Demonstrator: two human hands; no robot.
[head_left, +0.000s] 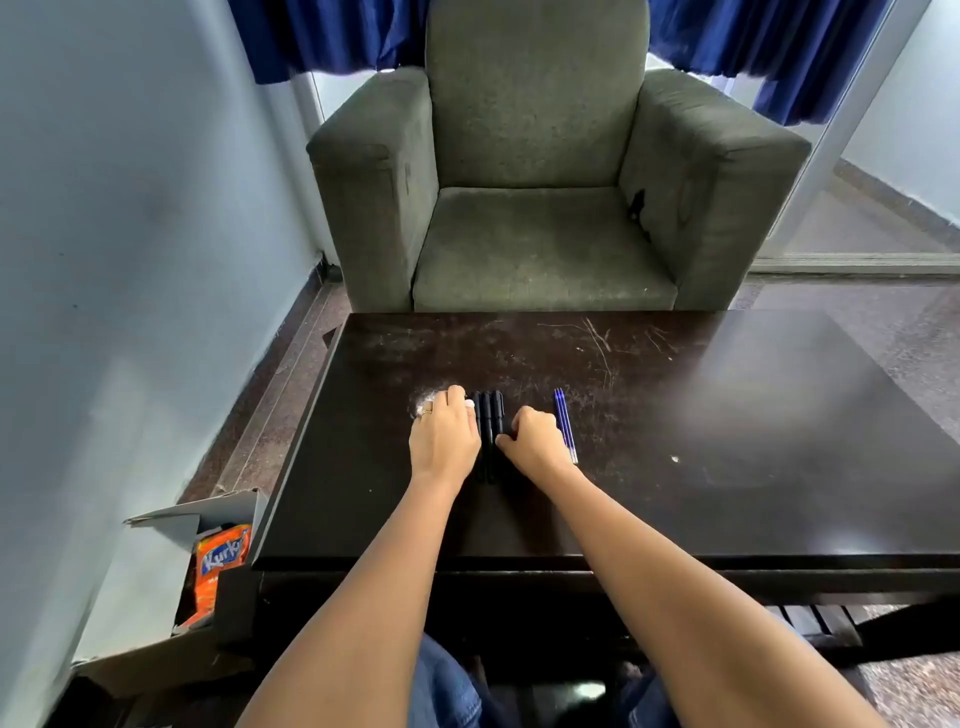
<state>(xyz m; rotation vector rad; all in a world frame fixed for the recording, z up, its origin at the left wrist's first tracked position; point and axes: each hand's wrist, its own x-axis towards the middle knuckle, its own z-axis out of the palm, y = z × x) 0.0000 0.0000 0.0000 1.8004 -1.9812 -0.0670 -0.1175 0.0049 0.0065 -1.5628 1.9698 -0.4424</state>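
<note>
Three black pens (490, 415) lie side by side on the dark wooden table (727, 415), pointing away from me. My left hand (444, 436), with a ring on one finger, rests flat on the table and touches the left side of the row with fairly straight fingers. My right hand (535, 441) is on the right side of the row, its fingers curled and its thumb against the rightmost black pen. Two thin blue pens (563, 421) lie just right of my right hand, partly hidden by it.
A grey-green armchair (540, 208) stands right behind the table's far edge. An open cardboard box (208, 519) with an orange snack packet (221, 566) sits on the floor at the table's left. A wall runs along the left and blue curtains hang at the back.
</note>
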